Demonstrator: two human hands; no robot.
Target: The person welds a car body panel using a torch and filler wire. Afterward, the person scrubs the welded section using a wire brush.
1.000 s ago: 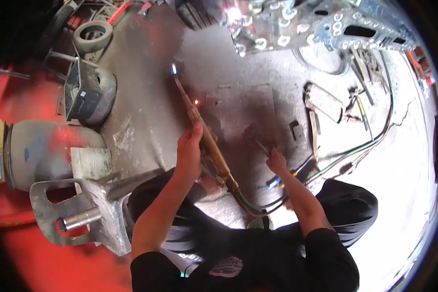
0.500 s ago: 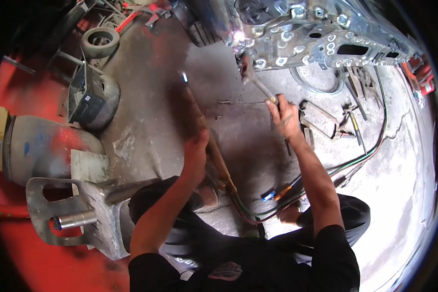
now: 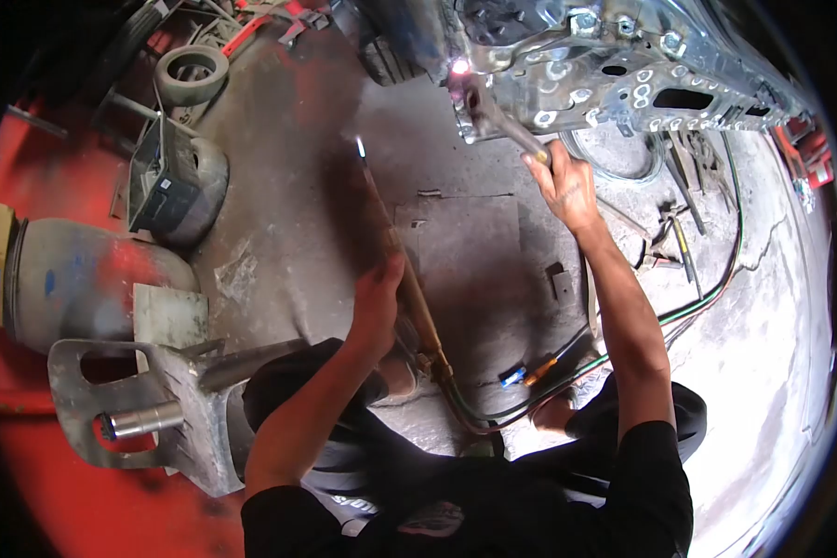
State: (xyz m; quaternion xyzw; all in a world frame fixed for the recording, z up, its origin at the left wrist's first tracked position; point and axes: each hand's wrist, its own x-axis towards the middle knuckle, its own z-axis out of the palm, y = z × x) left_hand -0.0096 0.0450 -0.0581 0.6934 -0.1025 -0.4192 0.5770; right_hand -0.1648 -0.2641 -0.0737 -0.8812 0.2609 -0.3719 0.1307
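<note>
My left hand (image 3: pixel 378 286) is wrapped round a long gas torch (image 3: pixel 420 316), which points away from me with a small bright flame at its tip. Below the torch's near end, red and green hoses lead off to the right. In my right hand (image 3: pixel 565 184) is the handle of a hammer (image 3: pixel 519 135). Its blurred head is up against or close to the lower left corner of a bare metal vehicle panel (image 3: pixel 614 93); contact is hard to tell. Just above the head, a spot on the metal glows pinkish white. The torch flame is apart from the panel.
A plastic chair (image 3: pixel 195 409) lies at my left near a metal drum (image 3: pixel 93 279). Farther off are a black bin (image 3: pixel 163 181) and a tyre (image 3: pixel 192 74). Hoses (image 3: pixel 688 312) cross the floor at right, near a yellow-handled tool (image 3: pixel 684 249) and coiled wire (image 3: pixel 656 172).
My right hand and the hammer have moved up and to the right, bringing the head nearer the glowing spot. That glow is smaller and pinker. The torch has barely shifted.
</note>
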